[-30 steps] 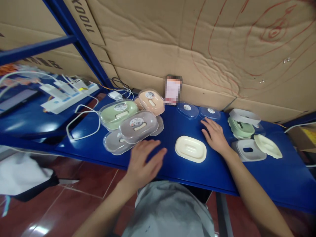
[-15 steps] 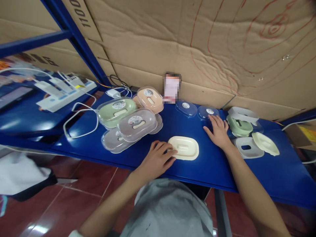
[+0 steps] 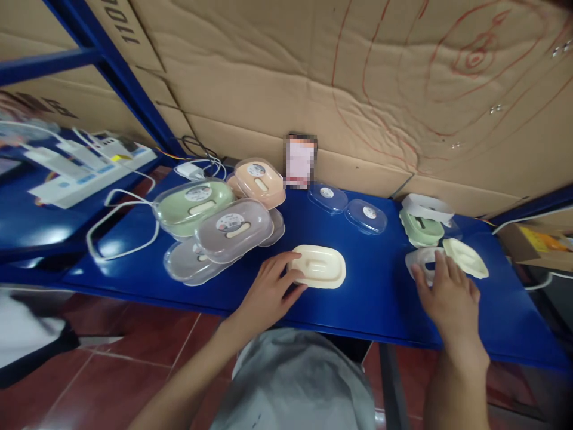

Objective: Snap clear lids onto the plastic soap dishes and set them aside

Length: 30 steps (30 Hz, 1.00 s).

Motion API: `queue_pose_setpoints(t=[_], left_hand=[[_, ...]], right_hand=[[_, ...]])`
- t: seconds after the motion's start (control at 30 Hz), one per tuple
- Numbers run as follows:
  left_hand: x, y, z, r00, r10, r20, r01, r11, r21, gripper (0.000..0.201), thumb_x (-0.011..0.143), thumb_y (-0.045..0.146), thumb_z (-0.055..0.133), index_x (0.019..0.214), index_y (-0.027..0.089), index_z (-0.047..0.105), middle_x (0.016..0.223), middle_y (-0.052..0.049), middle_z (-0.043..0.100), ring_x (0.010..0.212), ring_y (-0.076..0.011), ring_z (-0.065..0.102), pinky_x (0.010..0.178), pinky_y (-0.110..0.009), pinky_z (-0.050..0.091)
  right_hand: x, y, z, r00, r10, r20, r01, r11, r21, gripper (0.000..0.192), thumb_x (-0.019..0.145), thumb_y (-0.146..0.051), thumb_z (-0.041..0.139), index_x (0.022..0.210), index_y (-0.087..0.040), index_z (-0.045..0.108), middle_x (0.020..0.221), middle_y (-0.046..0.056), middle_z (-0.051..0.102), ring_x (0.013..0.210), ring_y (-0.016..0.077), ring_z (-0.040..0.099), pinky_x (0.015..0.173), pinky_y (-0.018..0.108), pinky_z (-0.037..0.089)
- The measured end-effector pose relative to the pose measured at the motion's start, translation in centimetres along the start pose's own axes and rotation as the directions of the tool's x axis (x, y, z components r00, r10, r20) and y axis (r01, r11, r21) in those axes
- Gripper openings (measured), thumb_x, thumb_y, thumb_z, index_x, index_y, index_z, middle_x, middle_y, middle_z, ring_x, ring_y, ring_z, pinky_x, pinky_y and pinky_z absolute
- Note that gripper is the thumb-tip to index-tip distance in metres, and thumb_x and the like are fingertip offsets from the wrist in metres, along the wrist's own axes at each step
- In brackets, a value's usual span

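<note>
The person's left hand (image 3: 268, 292) lay on the blue surface (image 3: 371, 286) with its fingers curled lightly against the near left edge of a cream soap dish (image 3: 319, 266). It touched the dish but did not lift it. The dish sat flat near the middle of the surface.

The right hand (image 3: 447, 295) was spread wide and flat, holding nothing. Its fingertips rested on a white tray with a hole (image 3: 421, 258), at about three o'clock from the cream dish. A cream lid (image 3: 465, 258) lay just beside that tray, and a green dish (image 3: 421, 230) with a white piece (image 3: 427, 207) behind it stood at about one o'clock.

Two clear lids (image 3: 366, 215) lay at twelve o'clock, well apart from both hands. At ten o'clock was a heap of closed soap boxes: a green box (image 3: 194, 202), a grey box (image 3: 235, 224) and a peach box (image 3: 259, 179). A white cable (image 3: 119, 206) looped on the far left.
</note>
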<state>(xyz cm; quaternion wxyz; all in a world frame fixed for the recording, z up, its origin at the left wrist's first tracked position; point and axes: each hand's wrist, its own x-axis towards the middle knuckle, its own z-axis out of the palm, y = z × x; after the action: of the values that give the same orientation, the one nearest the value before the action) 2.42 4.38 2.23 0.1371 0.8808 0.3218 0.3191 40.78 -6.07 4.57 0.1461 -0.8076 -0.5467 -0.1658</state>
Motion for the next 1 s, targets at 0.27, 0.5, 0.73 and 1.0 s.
queue_pose_setpoints(t=[0.27, 0.5, 0.73, 1.0], left_hand=[[0.3, 0.1, 0.0, 0.992, -0.011, -0.123, 0.008, 1.000, -0.024, 0.004, 0.105, 0.023, 0.069, 0.108, 0.022, 0.067, 0.132, -0.012, 0.070, 0.126, -0.0265, 0.069, 0.107, -0.044, 0.059], [0.2, -0.3, 0.2, 0.996, -0.046, -0.073, 0.044, 0.998, -0.039, 0.003, 0.104, 0.022, 0.068, 0.107, 0.021, 0.068, 0.128, -0.011, 0.072, 0.122, -0.0259, 0.071, 0.106, -0.045, 0.059], [-0.1, 0.0, 0.4, 0.990, 0.090, 0.108, -0.084, 0.995, -0.060, 0.012, 0.104, 0.020, 0.068, 0.116, 0.021, 0.071, 0.146, -0.014, 0.065, 0.135, -0.0298, 0.065, 0.114, -0.052, 0.058], [-0.4, 0.0, 0.1, 0.990, -0.029, 0.137, 0.045, 0.993, -0.112, 0.079, 0.102, 0.022, 0.072, 0.170, 0.030, 0.033, 0.180, -0.019, 0.022, 0.156, -0.0341, 0.049, 0.119, -0.051, 0.057]], right_hand=[[-5.7, -5.8, -2.5, 0.886, -0.423, 0.190, 0.311, 0.847, 0.432, 0.064, 0.110, -0.044, 0.054, 0.170, -0.040, 0.032, 0.173, 0.008, 0.045, 0.151, 0.0361, 0.053, 0.115, 0.058, 0.054], [-3.9, -6.9, 1.2, 0.930, -0.364, 0.061, 0.332, 0.897, 0.290, 0.067, 0.111, -0.035, 0.050, 0.173, -0.039, 0.023, 0.173, 0.011, 0.044, 0.159, 0.0385, 0.043, 0.124, 0.066, 0.035], [-1.4, -6.8, 2.1, 0.947, -0.318, 0.040, 0.290, 0.903, 0.318, 0.043, 0.111, -0.037, 0.052, 0.153, -0.036, 0.062, 0.128, 0.011, 0.073, 0.124, 0.0350, 0.064, 0.111, 0.058, 0.044], [-3.2, -9.5, 0.7, 0.886, -0.452, -0.103, 0.442, 0.756, 0.483, 0.040, 0.109, -0.022, 0.056, 0.145, -0.036, 0.067, 0.120, 0.009, 0.069, 0.117, 0.0272, 0.068, 0.105, 0.049, 0.053]])
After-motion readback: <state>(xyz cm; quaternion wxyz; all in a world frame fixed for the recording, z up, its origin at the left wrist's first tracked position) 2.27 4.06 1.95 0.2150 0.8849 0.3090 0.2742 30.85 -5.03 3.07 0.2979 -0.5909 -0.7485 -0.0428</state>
